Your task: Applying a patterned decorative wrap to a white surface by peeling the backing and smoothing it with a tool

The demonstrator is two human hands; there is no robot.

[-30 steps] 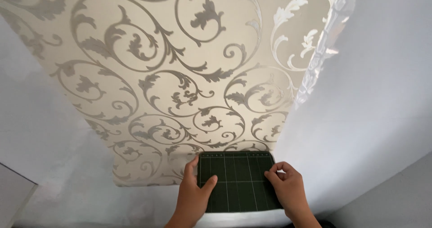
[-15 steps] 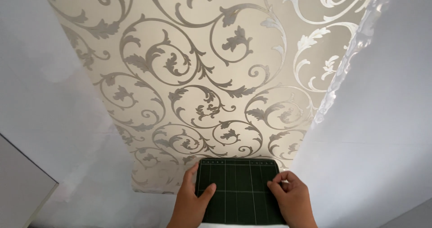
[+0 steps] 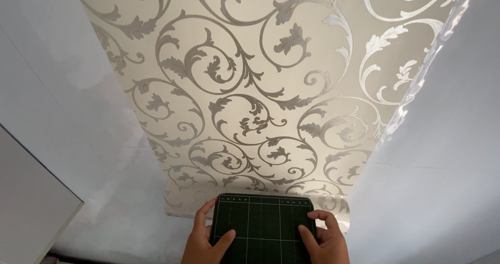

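A dark green cutting mat with a pale grid is pressed flat against the lower end of a cream wallpaper strip patterned with grey scrolls and leaves. My left hand grips the mat's left edge, thumb lying on its face. At the mat's right edge my right hand holds on the same way. The strip's bottom edge shows just left and right of the mat.
The strip hangs on a plain white wall. Its right edge looks loose and glossy, lifting off the wall. A white panel edge juts in at the lower left.
The view has tilted down a little. Both hands and the mat stay at the strip's lower end, the right hand now gripping the mat's edge more fully.
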